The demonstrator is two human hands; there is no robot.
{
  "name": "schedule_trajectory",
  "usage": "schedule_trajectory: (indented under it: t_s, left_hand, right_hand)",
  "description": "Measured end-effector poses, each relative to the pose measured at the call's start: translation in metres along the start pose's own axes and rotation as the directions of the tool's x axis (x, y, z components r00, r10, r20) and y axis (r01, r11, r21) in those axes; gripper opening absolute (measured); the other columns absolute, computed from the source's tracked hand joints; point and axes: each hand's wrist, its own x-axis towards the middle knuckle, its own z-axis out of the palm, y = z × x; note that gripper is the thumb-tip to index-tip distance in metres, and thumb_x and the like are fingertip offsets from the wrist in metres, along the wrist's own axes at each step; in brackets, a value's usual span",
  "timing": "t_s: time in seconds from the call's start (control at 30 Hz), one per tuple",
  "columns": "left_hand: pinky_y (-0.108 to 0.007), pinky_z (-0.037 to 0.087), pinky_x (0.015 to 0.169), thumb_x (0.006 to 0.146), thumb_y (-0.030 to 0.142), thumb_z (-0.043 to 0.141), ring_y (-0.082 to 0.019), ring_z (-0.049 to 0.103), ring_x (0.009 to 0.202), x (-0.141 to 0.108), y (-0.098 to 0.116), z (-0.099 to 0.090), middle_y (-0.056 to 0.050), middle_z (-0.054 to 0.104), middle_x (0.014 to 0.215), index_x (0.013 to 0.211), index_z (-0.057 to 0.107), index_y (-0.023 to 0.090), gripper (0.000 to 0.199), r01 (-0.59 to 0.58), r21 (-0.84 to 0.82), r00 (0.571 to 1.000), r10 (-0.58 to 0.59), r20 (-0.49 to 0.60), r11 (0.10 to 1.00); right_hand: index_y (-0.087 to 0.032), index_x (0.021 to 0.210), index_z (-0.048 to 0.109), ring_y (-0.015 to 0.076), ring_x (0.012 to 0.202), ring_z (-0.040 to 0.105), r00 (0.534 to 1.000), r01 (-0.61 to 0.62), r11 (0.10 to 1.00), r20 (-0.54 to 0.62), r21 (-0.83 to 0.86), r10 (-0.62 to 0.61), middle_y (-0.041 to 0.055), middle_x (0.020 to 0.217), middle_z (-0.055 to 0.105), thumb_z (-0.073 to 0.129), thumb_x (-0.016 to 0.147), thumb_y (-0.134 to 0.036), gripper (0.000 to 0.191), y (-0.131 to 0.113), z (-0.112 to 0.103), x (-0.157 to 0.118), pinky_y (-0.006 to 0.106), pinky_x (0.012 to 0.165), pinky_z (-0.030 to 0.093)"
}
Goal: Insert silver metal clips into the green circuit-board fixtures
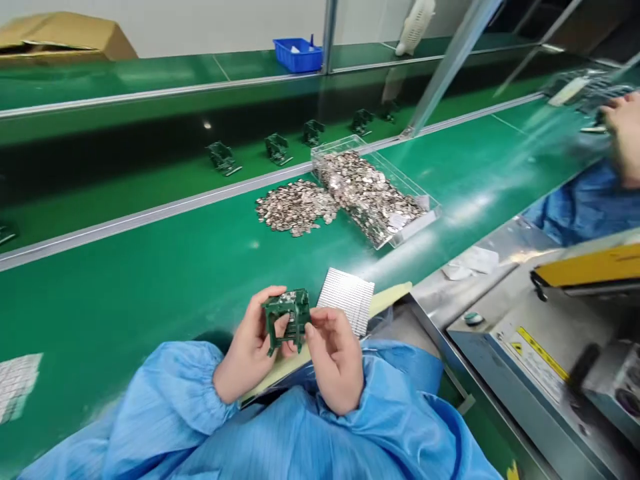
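Light-blue pleated smock sleeves (165,413) lie along the near edge of a wide green conveyor belt (125,313). To the right of the belt stands a grey steel machine with a yellow top bar (530,347). Past the belt's far rail, a brown cardboard box (65,37) sits at the left, and a row of small dark green fixtures (277,148) stands nearer the rail. A blue plastic bin (297,55) sits beyond them. On the belt, a clear acrylic tray (370,193) brims with small silvery metal pieces, and a loose heap of the same pieces (295,207) lies touching its end. Another person's hand (625,127) reaches in at the belt's far right. Over the belt's near edge, the left hand (247,340) curls partly closed around a dark green plastic frame (287,317), while the right hand (335,360) pinches its other side. A ribbed silver block (347,297) lies just beside the frame.
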Motion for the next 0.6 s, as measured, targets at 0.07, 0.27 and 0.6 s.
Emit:
schedule_trajectory:
  t_s: [0.07,0.27,0.6]
  left_hand:
    - [-0.023,0.053,0.048,0.093,0.045,0.053,-0.013,0.062,0.053,0.012,0.004,0.008,0.001,0.061,0.069,0.126,0.034,0.02,0.046,0.064,-0.068,0.997,-0.061,0.05,0.996]
    - [-0.023,0.055,0.054,0.086,0.05,0.063,-0.013,0.064,0.059,0.061,0.003,0.05,-0.001,0.062,0.078,0.122,0.038,0.018,0.054,0.15,-0.186,0.965,-0.103,0.242,0.971]
    - [-0.021,0.055,0.056,0.086,0.049,0.062,-0.009,0.063,0.061,0.088,-0.011,0.085,-0.005,0.058,0.098,0.127,0.039,0.021,0.054,0.102,-0.145,0.935,-0.046,0.351,0.984]
  right_hand:
    - [-0.021,0.101,0.061,0.0172,0.082,0.064,0.991,0.023,0.996,-0.13,-0.09,-0.035,0.0057,0.095,0.067,0.056,0.094,-0.031,0.014,0.005,-0.034,-0.007,0.03,0.074,0.052]
    - [-0.017,0.082,0.066,0.0175,0.062,0.06,0.948,-0.162,0.976,-0.298,-0.146,0.113,0.0052,0.069,0.067,0.052,0.092,-0.052,0.039,0.042,-0.102,-0.008,0.029,0.059,0.049]
    - [-0.019,0.065,0.057,0.0135,0.055,0.052,0.999,0.019,0.993,-0.043,-0.118,-0.024,-0.0003,0.058,0.056,0.046,0.095,-0.047,0.042,0.072,-0.075,-0.001,0.025,0.053,0.041]
